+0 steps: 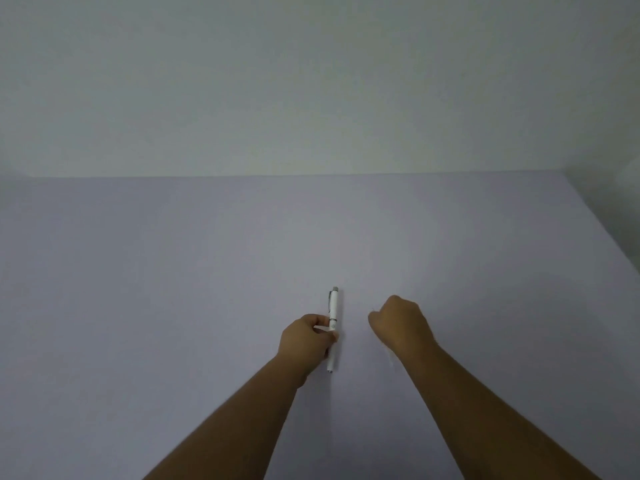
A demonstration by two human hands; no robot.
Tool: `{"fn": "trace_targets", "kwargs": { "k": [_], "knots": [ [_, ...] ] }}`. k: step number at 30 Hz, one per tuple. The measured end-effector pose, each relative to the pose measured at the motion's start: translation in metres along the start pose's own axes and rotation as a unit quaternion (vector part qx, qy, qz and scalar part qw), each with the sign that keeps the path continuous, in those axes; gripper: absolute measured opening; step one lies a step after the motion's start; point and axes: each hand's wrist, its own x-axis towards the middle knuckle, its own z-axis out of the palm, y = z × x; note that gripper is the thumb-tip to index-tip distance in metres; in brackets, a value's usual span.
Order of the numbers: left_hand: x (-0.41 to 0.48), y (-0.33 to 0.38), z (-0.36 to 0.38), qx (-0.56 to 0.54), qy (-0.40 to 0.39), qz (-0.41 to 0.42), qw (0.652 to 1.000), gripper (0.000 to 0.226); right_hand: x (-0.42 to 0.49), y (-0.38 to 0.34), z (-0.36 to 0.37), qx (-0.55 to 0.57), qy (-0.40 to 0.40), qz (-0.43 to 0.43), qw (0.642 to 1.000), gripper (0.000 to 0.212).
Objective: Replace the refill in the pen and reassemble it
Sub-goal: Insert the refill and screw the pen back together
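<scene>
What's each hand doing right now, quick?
Left hand: closed around the middle of the white pen.
Right hand: curled into a loose fist beside the pen, not touching it; whether it holds anything cannot be told.

I am getting a dim, flat feed with a grey-violet cast. The surface [173, 289] is looking brightest just right of centre and is darkening toward the left and bottom edges. Shadows are lying faint and soft. Everything is reading slightly soft, the far edge is bowing a little.
</scene>
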Motion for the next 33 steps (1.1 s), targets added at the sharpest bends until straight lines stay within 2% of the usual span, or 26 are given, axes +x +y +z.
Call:
{"fn": "trace_targets", "kwargs": {
  "k": [4,12,33],
  "knots": [
    [0.007,-0.009,0.010,0.035,0.041,0.011,0.998,0.015,-0.006,0.010,0.019,-0.022,-0.031,0.011,0.999,0.009],
    [0.012,-0.015,0.022,0.042,0.078,0.011,0.996,0.016,-0.010,-0.005,0.044,0.025,-0.037,-0.007,0.999,0.018],
    [0.017,-0.020,0.027,0.053,0.091,0.016,0.994,0.011,-0.009,-0.002,0.049,0.087,-0.014,-0.013,0.996,0.019]
  ]
}}
